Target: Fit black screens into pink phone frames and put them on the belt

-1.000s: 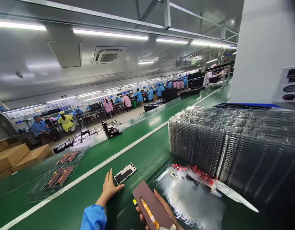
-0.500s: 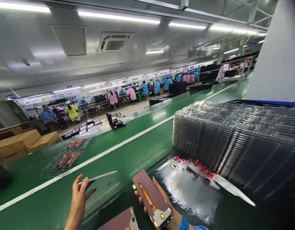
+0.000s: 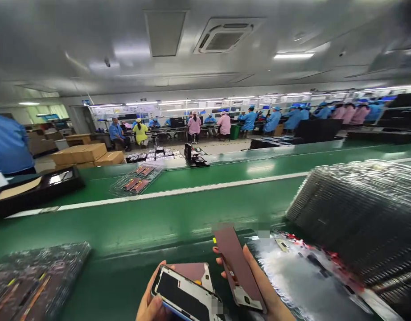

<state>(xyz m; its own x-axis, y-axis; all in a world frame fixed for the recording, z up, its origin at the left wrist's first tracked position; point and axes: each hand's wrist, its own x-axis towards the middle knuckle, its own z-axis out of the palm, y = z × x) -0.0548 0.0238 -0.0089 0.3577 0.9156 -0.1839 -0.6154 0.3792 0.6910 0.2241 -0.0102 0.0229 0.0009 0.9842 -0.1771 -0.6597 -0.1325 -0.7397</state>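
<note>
My left hand (image 3: 148,303) is closed on a phone frame (image 3: 185,290), its inner side facing up with a black recess and a pale metal border. My right hand (image 3: 267,287) grips a phone screen panel (image 3: 237,263) with a mauve-brown back, standing tilted. A grey section with a small dark square marks the panel's lower end, and a yellow tab sticks out at its left edge. Behind the frame, partly covered by it, is another screen panel (image 3: 194,269). The two held pieces are close together but apart.
A clear tray with screen panels (image 3: 34,281) is at lower left, another clear tray (image 3: 155,178) farther across the green belt (image 3: 192,209). At right are a plastic bag (image 3: 292,267) and stacked clear trays (image 3: 352,214). A blue-sleeved person (image 3: 10,142) stands at left.
The view has swung left and levelled. My left hand's thin piece, seen edge-on before, is now turned face up and nearer the panel in my right hand. That panel has turned more edge-on.
</note>
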